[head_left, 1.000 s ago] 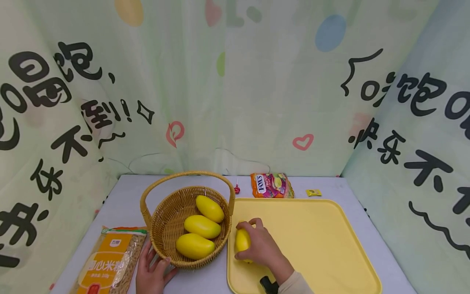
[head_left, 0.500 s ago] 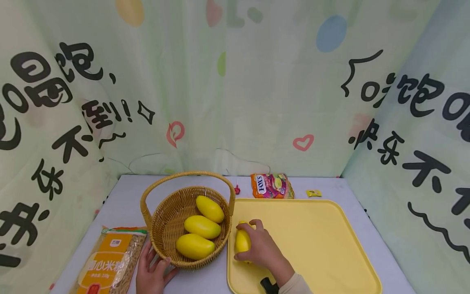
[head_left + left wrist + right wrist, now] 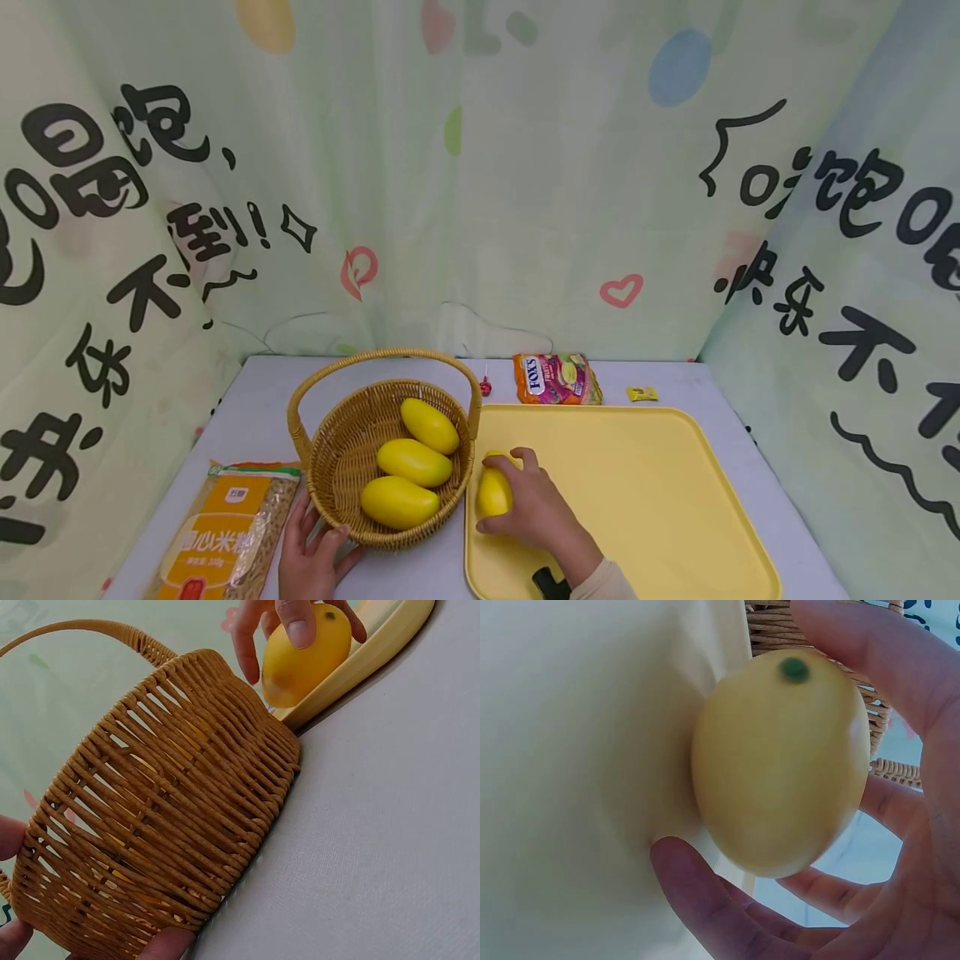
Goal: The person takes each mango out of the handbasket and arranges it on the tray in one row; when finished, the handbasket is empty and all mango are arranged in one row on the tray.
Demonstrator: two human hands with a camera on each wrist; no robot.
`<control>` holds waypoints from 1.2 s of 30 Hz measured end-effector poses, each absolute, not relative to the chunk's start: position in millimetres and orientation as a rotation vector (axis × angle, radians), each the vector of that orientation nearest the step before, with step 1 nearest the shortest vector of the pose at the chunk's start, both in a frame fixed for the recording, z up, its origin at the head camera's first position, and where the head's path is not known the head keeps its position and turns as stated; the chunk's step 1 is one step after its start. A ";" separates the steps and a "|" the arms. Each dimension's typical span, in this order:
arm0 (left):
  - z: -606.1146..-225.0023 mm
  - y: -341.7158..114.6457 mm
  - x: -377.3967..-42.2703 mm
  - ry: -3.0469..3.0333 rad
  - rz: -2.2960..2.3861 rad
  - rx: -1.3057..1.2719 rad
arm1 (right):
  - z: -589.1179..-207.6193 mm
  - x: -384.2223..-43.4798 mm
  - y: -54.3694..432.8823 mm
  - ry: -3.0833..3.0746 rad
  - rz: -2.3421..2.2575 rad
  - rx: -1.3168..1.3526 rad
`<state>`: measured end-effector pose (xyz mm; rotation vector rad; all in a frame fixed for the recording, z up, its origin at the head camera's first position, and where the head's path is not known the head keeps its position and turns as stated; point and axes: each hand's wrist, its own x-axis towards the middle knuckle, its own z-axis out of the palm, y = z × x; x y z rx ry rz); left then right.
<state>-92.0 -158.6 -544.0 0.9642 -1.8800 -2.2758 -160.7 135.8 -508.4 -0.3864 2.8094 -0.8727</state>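
A yellow mango (image 3: 493, 493) with a green stem spot lies at the left end of the pale yellow tray (image 3: 630, 475). My right hand (image 3: 536, 508) curves its thumb and fingers round it. In the right wrist view, the mango (image 3: 780, 761) sits between the thumb and fingers against the tray surface. My left hand (image 3: 311, 554) rests spread fingers on the near left side of the wicker basket (image 3: 330, 467). Inside that basket lie three mangoes (image 3: 412, 462). In the left wrist view, fingertips touch the basket wall (image 3: 157, 802).
A bag of grain snacks (image 3: 225, 533) lies left of the basket. Behind the tray are a Fox's candy bag (image 3: 555, 379), a small yellow wrapped candy (image 3: 642, 393) and a red lollipop (image 3: 485, 387). The basket handle (image 3: 382, 354) arches high.
Both hands stay almost where they were. The mango under the right hand leans very slightly left, and the camera view shifts a little.
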 end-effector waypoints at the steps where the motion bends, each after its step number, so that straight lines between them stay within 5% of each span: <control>1: -544.0 -158.7 -91.8 -1.881 -2.276 0.961 | -508.1 -160.7 135.7 2.808 -0.876 -0.388; 36: -543.2 -157.1 -92.6 -1.890 -2.252 0.977 | -503.4 -141.6 174.9 2.747 -1.187 -0.340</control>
